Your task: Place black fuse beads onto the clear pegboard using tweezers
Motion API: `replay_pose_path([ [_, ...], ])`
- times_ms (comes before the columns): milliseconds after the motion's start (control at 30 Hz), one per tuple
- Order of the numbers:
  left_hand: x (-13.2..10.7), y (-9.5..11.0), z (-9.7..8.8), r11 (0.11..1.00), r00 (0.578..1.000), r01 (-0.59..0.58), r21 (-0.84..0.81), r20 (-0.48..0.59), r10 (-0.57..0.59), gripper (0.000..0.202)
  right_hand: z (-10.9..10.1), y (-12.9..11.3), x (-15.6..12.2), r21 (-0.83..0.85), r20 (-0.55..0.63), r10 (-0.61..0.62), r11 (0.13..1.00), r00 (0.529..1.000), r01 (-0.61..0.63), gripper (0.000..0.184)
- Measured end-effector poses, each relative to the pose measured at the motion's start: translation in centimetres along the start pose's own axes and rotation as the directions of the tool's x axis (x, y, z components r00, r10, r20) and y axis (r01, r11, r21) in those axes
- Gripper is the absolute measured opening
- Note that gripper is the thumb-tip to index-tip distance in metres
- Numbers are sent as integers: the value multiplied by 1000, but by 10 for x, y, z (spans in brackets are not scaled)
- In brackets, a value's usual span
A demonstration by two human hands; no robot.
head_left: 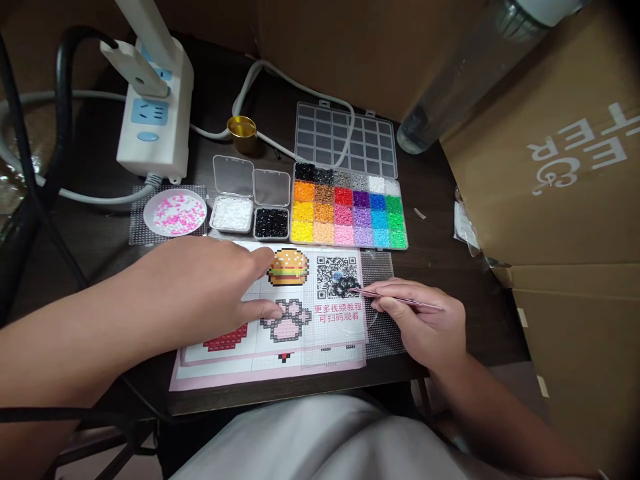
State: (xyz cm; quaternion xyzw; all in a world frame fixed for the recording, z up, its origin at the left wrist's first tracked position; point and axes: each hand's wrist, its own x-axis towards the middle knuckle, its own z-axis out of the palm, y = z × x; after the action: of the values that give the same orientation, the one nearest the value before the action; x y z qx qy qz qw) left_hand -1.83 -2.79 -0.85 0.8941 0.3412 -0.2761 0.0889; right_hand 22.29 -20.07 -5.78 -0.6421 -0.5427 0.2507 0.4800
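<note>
My right hand (pixel 433 323) grips thin pinkish tweezers (pixel 373 293), their tips at a small cluster of black beads (pixel 345 287). These beads sit on a clear pegboard (pixel 385 341) that overlaps the printed QR code. My left hand (pixel 210 280) lies over the left part of the pattern sheet (pixel 320 337), thumb and index finger spread apart with nothing between them. Near those fingertips are a printed hamburger (pixel 289 268) and a pink paw (pixel 287 328). A red printed figure (pixel 227 338) is partly hidden under the hand.
Behind the sheet stand a many-coloured bead box (pixel 350 207), open white-bead (pixel 231 215) and black-bead boxes (pixel 271 223), and a dish of pink and white beads (pixel 177 213). Farther back are a gold cup (pixel 243 135), a power strip (pixel 155 143) and cables. Cardboard (pixel 565 200) borders the right.
</note>
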Motion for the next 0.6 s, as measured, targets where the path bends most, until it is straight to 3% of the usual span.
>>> replay_pose_path([
  [233,1,-2,3,997,1000,16,-76,-17,-17,51,-1,1,-1,27,16,-28,999,999,27,26],
  [600,0,-1,-1,999,999,-2,-34,33,3,54,-2,5,-3,1,11,-79,997,997,79,34],
])
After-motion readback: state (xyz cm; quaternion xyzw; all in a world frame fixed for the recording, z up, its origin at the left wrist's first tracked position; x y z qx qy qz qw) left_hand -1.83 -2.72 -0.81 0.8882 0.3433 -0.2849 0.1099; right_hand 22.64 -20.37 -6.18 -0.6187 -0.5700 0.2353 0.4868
